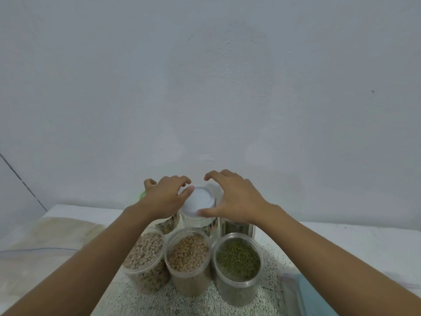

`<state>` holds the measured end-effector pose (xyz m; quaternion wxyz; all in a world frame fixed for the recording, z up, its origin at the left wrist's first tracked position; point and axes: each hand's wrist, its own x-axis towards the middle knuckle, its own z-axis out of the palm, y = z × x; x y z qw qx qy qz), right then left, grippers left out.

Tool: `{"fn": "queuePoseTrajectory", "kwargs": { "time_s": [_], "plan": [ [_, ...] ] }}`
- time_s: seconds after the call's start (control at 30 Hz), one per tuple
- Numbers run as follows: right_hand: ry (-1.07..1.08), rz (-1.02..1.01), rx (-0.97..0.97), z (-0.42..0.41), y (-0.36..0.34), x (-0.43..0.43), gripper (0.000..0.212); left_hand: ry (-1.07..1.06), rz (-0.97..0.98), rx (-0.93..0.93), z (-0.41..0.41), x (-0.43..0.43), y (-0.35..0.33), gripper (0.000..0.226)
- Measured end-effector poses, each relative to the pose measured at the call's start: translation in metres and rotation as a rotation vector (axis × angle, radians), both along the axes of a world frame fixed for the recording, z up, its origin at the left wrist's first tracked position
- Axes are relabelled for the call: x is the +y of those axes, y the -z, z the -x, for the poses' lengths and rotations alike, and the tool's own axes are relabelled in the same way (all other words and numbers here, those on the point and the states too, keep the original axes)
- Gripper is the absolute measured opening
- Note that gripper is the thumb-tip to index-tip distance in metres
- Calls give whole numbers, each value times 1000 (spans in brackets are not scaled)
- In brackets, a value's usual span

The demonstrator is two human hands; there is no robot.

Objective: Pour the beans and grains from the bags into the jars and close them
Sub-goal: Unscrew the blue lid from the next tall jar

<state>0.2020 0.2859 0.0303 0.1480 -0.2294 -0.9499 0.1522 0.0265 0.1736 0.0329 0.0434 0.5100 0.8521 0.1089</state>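
Observation:
Three open clear jars stand in a front row: pale beans (145, 252) at left, tan beans (188, 254) in the middle, green mung beans (238, 258) at right. Behind them is a back row of taller jars. On the middle back jar (196, 222) rests a white lid (200, 200). My left hand (165, 197) touches the lid's left edge with its thumb, fingers curled over the left back jar. My right hand (234, 197) holds the lid's near right edge with its thumb, fingers arched over it. The right back jar (237, 228) holds dark contents.
The jars stand on a speckled mat (268, 290) on a white table against a pale wall. An empty clear bag (52, 236) lies flat at left. A bluish bag (303, 290) lies at the front right. Something green (142, 194) peeks out behind my left hand.

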Motion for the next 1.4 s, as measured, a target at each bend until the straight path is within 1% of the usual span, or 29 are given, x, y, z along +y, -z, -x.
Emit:
{"fn": "queuePoseTrajectory", "kwargs": {
  "time_s": [0.1,0.17,0.23,0.33,0.43,0.47,0.53,0.6,0.63,0.67,0.73,0.83,0.87,1.0,1.07,1.13,1.2,1.27,1.3,1.37,1.4],
  "plan": [
    [-48,-56,-178,20,1,-10,97,10,4,17,1,-8,7,44],
    [-48,-105,-238,27,7,-12,101,15,-22,9,-1,-10,11,41],
    [-31,-124,-207,31,12,-14,100,10,-62,-9,-4,-14,13,39],
    [-16,-64,-112,32,14,-16,101,6,-127,-70,-6,-20,12,37],
    [-5,25,19,28,8,-18,104,8,-266,-159,-7,-27,0,32],
    [0,63,92,27,3,-19,102,12,-325,-196,-8,-29,-7,30],
    [0,149,298,22,-9,-26,97,0,-457,-284,-12,-34,-24,24],
    [-11,220,513,18,-23,-38,91,-31,-609,-437,-18,-43,-43,19],
    [-17,259,587,16,-29,-46,88,-36,-677,-539,-22,-48,-53,19],
    [-24,304,639,15,-35,-56,86,-32,-727,-636,-25,-57,-62,21],
    [-48,383,718,13,-45,-74,83,-2,-769,-753,-28,-75,-70,28],
    [-79,450,760,10,-48,-100,80,102,-728,-832,-23,-107,-66,48],
    [-82,469,761,9,-47,-108,79,148,-699,-867,-20,-117,-62,52],
    [-99,558,725,14,-46,-141,81,291,-507,-945,-7,-151,-44,54],
    [-108,560,684,20,-46,-157,81,330,-436,-985,0,-169,-42,58],
    [-124,560,651,25,-47,-171,82,389,-369,-984,8,-188,-40,70],
    [-141,607,625,30,-46,-185,82,412,-292,-976,11,-206,-40,79],
    [-164,651,558,33,-44,-196,81,406,-240,-953,12,-216,-37,83],
    [-167,623,506,38,-42,-205,79,407,-214,-945,14,-224,-35,81],
    [-157,462,373,39,-39,-213,79,387,-194,-938,14,-230,-24,80],
    [-153,380,297,42,-36,-217,83,374,-195,-933,16,-235,-15,83]
  ]
}}
